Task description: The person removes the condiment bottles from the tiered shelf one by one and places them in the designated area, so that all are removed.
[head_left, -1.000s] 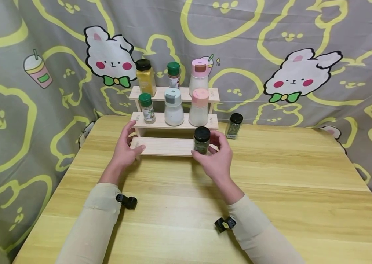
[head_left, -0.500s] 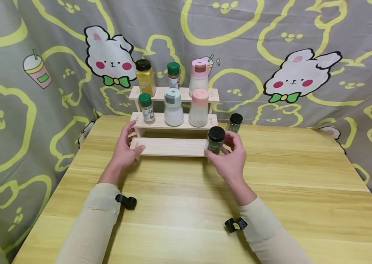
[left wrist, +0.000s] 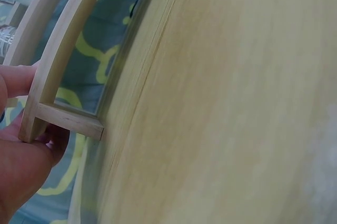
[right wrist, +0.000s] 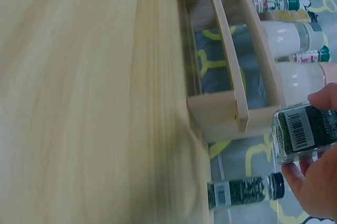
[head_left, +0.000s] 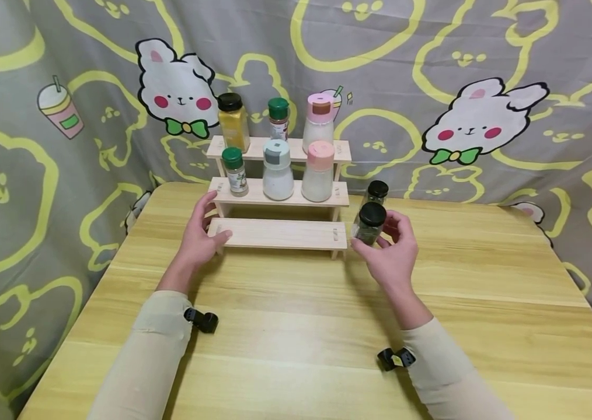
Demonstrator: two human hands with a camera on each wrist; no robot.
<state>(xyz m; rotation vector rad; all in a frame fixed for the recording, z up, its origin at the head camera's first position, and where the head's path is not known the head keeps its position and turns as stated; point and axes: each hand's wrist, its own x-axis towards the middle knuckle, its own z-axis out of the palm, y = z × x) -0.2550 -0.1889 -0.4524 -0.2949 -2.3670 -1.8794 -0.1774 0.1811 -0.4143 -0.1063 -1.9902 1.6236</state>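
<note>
My left hand (head_left: 197, 238) grips the left end of the bottom step of a three-step wooden spice rack (head_left: 281, 234), thumb on top. In the left wrist view, fingers (left wrist: 17, 79) hold the rack's end. To the right of the rack, my right hand (head_left: 392, 252) holds a glass spice jar (head_left: 369, 226) with a black lid, fingers and thumb around its sides. Dark green flakes and a barcode label show on this jar (right wrist: 304, 129) in the right wrist view, where it is above the tabletop. A similar black-lidded jar (right wrist: 242, 192) stands on the table behind it, partly hidden in the head view.
The middle step bears a green-capped bottle (head_left: 236, 173), a grey-capped shaker (head_left: 277, 175) and a pink-capped shaker (head_left: 318, 175). On the top step are a yellow spice bottle (head_left: 234, 127), a green-capped bottle (head_left: 278, 121) and a pink-capped shaker (head_left: 319, 125). A patterned curtain (head_left: 380, 52) hangs behind the table (head_left: 275, 338).
My right hand has carried the jar rightward, from over the bottom step's right end to beside the rack, where it now partly covers the standing jar. My left hand stays on the rack.
</note>
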